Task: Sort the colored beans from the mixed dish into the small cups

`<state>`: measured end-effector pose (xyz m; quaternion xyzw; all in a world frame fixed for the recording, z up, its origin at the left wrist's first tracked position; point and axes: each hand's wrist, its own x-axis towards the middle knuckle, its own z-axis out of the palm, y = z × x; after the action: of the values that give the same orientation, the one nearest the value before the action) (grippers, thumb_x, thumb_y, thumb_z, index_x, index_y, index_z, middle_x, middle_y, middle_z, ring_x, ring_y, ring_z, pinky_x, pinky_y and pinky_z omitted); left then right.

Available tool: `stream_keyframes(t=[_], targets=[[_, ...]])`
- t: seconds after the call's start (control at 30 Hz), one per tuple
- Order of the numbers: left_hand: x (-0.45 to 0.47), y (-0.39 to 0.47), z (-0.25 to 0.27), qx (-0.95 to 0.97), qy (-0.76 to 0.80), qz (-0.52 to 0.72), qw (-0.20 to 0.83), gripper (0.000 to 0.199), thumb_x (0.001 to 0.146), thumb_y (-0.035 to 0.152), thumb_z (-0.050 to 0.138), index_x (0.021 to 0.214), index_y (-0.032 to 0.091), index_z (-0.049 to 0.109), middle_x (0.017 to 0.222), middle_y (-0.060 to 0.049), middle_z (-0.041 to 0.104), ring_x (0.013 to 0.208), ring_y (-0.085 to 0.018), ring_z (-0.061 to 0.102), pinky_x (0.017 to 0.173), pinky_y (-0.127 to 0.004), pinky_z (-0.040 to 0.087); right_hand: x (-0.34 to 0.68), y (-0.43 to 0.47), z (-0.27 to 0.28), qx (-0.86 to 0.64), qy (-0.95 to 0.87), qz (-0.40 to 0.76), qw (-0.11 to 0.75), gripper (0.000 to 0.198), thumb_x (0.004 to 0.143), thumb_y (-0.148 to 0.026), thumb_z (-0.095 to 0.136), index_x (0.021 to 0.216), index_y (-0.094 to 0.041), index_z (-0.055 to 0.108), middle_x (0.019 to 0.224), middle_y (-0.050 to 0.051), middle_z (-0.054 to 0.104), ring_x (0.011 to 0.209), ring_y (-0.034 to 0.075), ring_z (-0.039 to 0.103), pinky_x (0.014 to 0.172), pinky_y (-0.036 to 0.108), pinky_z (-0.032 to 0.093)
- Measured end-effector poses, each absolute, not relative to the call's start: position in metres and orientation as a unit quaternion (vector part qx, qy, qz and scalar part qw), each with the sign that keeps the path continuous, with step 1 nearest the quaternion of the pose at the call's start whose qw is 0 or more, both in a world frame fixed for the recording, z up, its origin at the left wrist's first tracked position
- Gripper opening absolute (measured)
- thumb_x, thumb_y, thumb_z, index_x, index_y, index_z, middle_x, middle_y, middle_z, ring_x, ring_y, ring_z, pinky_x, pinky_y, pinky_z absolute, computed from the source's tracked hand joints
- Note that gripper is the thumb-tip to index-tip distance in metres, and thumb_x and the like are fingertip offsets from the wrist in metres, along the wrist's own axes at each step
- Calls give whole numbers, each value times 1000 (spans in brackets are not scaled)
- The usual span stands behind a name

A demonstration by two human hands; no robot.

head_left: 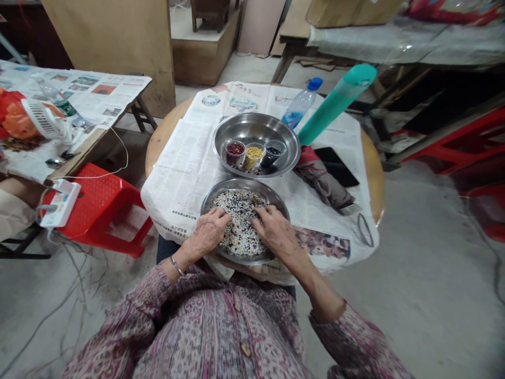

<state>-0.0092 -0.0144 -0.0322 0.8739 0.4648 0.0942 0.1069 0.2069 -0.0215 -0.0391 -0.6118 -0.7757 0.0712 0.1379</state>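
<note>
A shallow metal basin (282, 202) at the table's near edge holds a mix of white, dark and yellowish grains and beans (241, 221). My left hand (211, 229) reaches over its left rim, fingers curled together at the grains; whatever they pinch is too small to make out. From the right side my right hand (275, 229) rests on the mix, thumb and fingers apart. Just behind stands a larger metal basin (256, 122). Inside it are three clear cups, with red beans (235, 149), yellow beans (253, 153) and black beans (272, 153).
Newspaper (177, 173) covers the round table. A blue-capped bottle (302, 102), a green tube-like object (337, 102), a folded umbrella (325, 181) and a dark flat device (337, 166) lie to the right. At left are a red stool (106, 210), a power strip (61, 202) and cables.
</note>
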Motion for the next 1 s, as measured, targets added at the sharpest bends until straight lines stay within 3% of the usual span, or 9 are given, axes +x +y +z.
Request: stream_keyframes(t=[0.23, 0.43, 0.57, 0.7, 0.83, 1.0], targets=[[-11, -17, -40, 857, 466, 191, 110, 24, 99, 14, 44, 117, 19, 60, 105, -6, 64, 101, -20, 58, 90, -34, 53, 168, -30, -45, -498, -829, 196, 162, 20, 94, -15, 48, 106, -18, 63, 104, 8, 61, 94, 19, 61, 85, 30, 51], [-18, -18, -42, 847, 425, 293, 128, 22, 101, 15, 41, 109, 17, 61, 101, -7, 65, 100, -20, 59, 93, -37, 53, 168, 5, -40, -535, -817, 128, 172, 26, 95, -12, 44, 105, -18, 67, 102, 10, 64, 99, 21, 61, 87, 31, 50], [-19, -17, -39, 863, 409, 267, 127, 20, 100, 16, 44, 102, 18, 64, 95, -6, 65, 95, -20, 58, 89, -37, 54, 186, 3, -37, -577, -799, 96, 139, 24, 94, -13, 46, 99, -20, 69, 97, 8, 68, 91, 19, 64, 81, 29, 50], [-14, -14, -39, 874, 436, 187, 108, 15, 97, 18, 51, 100, 20, 66, 96, -5, 65, 96, -21, 56, 89, -37, 53, 194, -10, -31, -547, -815, 141, 127, 18, 93, -18, 53, 93, -23, 70, 91, 4, 72, 87, 17, 67, 79, 27, 49], [-12, -12, -42, 870, 458, 148, 102, 14, 96, 19, 54, 99, 22, 67, 98, -4, 64, 97, -21, 56, 87, -35, 52, 196, -3, -11, -570, -783, 143, 206, 18, 92, -23, 54, 92, -23, 72, 94, 5, 76, 86, 18, 69, 77, 29, 49], [-13, -12, -44, 867, 464, 137, 120, 17, 98, 18, 51, 98, 22, 67, 96, -3, 65, 95, -20, 58, 86, -32, 51, 216, 51, 27, -656, -686, 49, 310, 23, 90, -31, 55, 95, -22, 75, 96, 7, 77, 85, 22, 69, 76, 33, 50]])
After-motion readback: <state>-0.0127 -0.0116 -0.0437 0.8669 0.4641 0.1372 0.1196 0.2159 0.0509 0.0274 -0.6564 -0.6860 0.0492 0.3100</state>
